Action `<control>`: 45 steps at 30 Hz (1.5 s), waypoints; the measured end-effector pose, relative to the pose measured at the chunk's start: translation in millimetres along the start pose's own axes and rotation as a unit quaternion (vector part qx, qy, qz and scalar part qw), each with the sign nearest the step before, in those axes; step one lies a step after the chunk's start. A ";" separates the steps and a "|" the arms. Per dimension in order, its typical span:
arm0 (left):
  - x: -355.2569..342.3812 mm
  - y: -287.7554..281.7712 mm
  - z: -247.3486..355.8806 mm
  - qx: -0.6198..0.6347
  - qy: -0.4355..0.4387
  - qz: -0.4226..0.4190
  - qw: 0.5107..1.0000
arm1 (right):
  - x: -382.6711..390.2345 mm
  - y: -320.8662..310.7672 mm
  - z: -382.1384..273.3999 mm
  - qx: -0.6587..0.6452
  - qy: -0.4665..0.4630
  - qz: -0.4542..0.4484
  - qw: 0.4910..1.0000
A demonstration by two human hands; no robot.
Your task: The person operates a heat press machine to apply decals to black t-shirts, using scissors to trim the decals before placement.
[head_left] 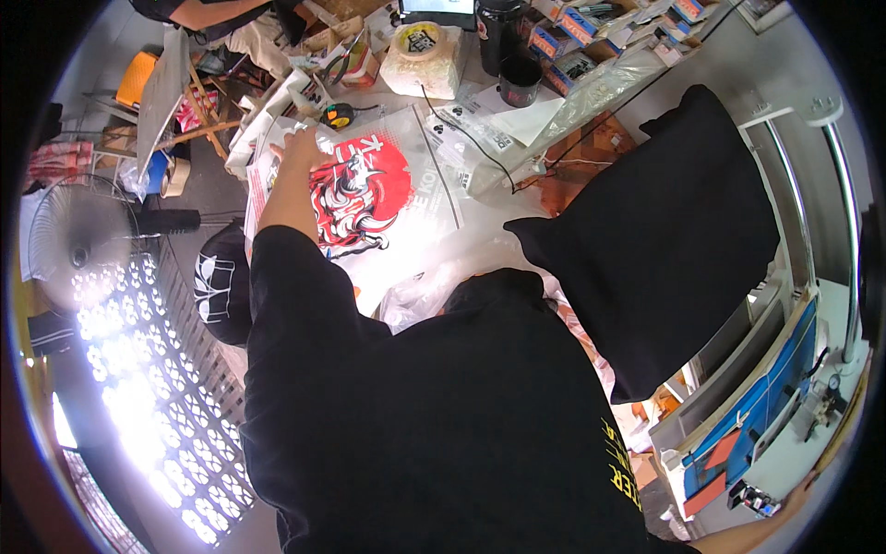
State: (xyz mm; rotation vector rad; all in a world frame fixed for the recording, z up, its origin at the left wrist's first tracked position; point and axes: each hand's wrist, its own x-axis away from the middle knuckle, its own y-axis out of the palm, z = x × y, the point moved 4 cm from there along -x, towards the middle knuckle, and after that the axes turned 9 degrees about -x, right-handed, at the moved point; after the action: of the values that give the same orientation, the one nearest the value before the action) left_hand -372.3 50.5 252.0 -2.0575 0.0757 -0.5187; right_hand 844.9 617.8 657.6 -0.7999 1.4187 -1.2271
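My left hand (297,150) reaches forward with its fingers spread over the upper left of a clear film sheet (434,162). The film bears a red, black and white print of a horned mask (355,198) on a red disc. A yellow and black tape measure (338,115) lies just beyond that hand. My right arm stretches out low at the right, and my right hand (814,482) is at the dark rim beside a machine (835,379); its fingers cannot be made out. Between my arms, a black cloth (664,249), like a shirt, is spread beside the machine.
Pliers (343,60), a whitish block-shaped container (422,63), a black cup (520,78) and small boxes (572,32) crowd the table's back. A thin cable crosses the film. A fan (83,245) stands left. Another person's arm (217,13) shows at the top left.
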 end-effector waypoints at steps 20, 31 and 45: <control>221.1 -337.8 122.2 0.199 0.447 0.294 0.821 | -127.5 5.8 49.9 -0.098 -0.020 -0.038 0.994; 375.5 -161.2 427.3 -0.009 0.634 0.269 0.725 | 119.1 -52.0 -41.6 -0.306 -0.062 0.224 0.923; 362.4 -167.5 479.0 0.066 0.820 0.286 0.492 | 535.1 205.9 -386.7 -0.738 0.246 -0.455 0.434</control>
State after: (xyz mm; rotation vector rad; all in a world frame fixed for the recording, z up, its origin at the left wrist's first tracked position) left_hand 117.8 432.3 304.4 -0.5236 1.6795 -1.7280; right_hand 379.2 269.8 283.0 -2.9138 2.6444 -0.4570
